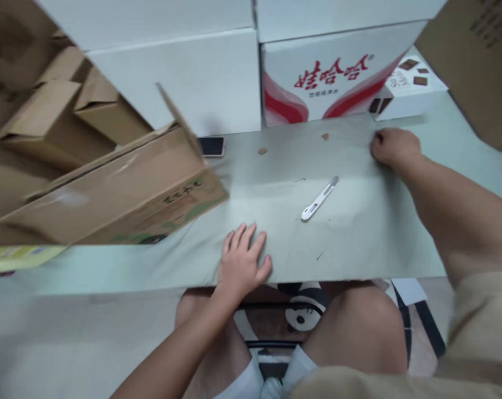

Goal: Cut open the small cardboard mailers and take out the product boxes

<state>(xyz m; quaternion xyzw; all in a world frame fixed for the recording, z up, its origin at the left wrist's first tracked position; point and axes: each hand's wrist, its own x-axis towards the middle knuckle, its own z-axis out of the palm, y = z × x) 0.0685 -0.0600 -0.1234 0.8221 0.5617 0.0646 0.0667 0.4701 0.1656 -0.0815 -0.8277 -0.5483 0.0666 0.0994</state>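
The person's left hand (243, 260) lies palm down with fingers spread on a grey-green sheet (275, 205), which covers part of the table (121, 274) near its front edge. The right hand (398, 145) is curled into a loose fist at the sheet's far right, just in front of a small white box (412, 102); whether it pinches anything cannot be told. Between the hands, a white utility knife (319, 199) lies on the sheet, touched by neither. An open cardboard box (109, 194) stands tilted to the left.

The white carton (338, 75) reads "娃哈哈®" in red, with "饮用纯净水" beneath.
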